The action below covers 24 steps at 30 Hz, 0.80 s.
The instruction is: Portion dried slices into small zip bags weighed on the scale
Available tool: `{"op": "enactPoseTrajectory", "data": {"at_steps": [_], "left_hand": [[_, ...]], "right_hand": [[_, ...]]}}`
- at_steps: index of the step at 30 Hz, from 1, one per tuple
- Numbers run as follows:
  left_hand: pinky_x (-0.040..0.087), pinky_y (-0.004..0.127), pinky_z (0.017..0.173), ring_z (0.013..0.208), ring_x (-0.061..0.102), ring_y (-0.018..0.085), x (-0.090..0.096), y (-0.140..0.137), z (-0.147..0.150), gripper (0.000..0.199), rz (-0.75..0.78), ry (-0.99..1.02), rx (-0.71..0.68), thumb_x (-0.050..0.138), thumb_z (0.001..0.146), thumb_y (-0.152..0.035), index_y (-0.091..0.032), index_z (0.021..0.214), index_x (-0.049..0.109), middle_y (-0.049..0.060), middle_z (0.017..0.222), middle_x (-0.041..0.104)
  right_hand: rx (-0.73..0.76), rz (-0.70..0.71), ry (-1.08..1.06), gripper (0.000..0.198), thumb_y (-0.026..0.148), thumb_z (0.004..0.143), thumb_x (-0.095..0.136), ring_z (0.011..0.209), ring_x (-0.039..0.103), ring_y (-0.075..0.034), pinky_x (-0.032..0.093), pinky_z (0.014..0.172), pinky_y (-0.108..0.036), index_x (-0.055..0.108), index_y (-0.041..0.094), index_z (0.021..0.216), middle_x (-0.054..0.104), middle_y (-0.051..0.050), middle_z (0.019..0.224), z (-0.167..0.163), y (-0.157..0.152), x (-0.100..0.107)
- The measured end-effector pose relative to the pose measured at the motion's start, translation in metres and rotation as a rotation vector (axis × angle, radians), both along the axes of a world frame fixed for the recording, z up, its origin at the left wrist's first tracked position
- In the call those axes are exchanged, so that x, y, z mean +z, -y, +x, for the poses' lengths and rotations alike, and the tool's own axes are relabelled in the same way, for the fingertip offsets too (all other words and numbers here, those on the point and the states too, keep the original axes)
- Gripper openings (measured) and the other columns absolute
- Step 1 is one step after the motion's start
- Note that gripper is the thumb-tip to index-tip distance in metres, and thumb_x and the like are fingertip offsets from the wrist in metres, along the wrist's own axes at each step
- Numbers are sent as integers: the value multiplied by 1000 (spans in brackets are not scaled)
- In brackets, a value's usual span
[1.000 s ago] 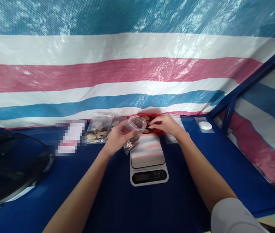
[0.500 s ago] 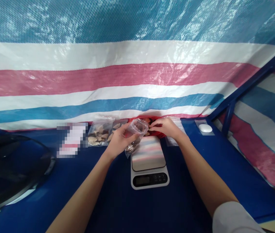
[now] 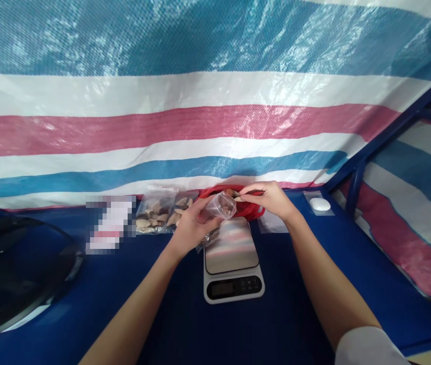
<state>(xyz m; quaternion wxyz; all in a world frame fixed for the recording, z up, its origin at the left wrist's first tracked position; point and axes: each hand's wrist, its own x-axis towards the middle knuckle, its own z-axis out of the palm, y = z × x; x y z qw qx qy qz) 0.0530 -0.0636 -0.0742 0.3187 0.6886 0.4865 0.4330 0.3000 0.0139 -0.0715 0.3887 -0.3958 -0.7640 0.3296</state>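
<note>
My left hand (image 3: 192, 225) grips a clear zip bag (image 3: 223, 205) by its upper part, its mouth held open toward the right; some brown pieces show low in it. My right hand (image 3: 271, 198) is closed in a pinch on a small brownish dried slice (image 3: 238, 197), close by the bag's mouth. Behind both hands lies an open red plastic bag (image 3: 251, 210) with similar brown pieces inside. Under the zip bag stands a white kitchen scale (image 3: 234, 289) with a shiny metal plate (image 3: 232, 251); I cannot read its display.
Two filled zip bags (image 3: 154, 215) of dried slices lie left of my left hand. A flat clear bag (image 3: 274, 223) is under my right wrist. Further right sits a white oval object (image 3: 320, 204). A dark round object (image 3: 21, 274) stands at left. Striped sheeting (image 3: 200, 124) hangs behind the blue table (image 3: 352, 263).
My right hand has drawn slightly up and right from the red bag, with a slice now showing between its fingers. The zip bag's mouth is rounder and wider open. The view has shifted slightly.
</note>
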Motion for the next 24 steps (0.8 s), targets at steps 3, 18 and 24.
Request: {"op": "enactPoseTrajectory", "data": {"at_steps": [3,18,24], "left_hand": [[56,40,95,109,69,28,1,0,3,56,-5,15,-26,75,80,-36,-17,132,65,11,123,73],[51,43,104,113,67,29,-1,-1,0,56,13,-11,52,75,79,-42,-21,130,66,8,125,73],[48,45,107,114,67,31,-3,-6,-3,57,-44,75,74,76,79,-46,-17,127,68,11,123,74]], "right_hand": [[1,0,30,19,39,82,75,88,76,-24,59,85,-34,82,23,86,81,-5,95,-3,-1,-3],[57,154,472,17,23,90,66,92,72,-20,51,84,-29,81,22,99,80,-5,101,-23,-9,-32],[33,204,694,22,26,94,62,104,69,-23,50,85,-29,77,20,109,78,-7,112,-31,-5,-29]]}}
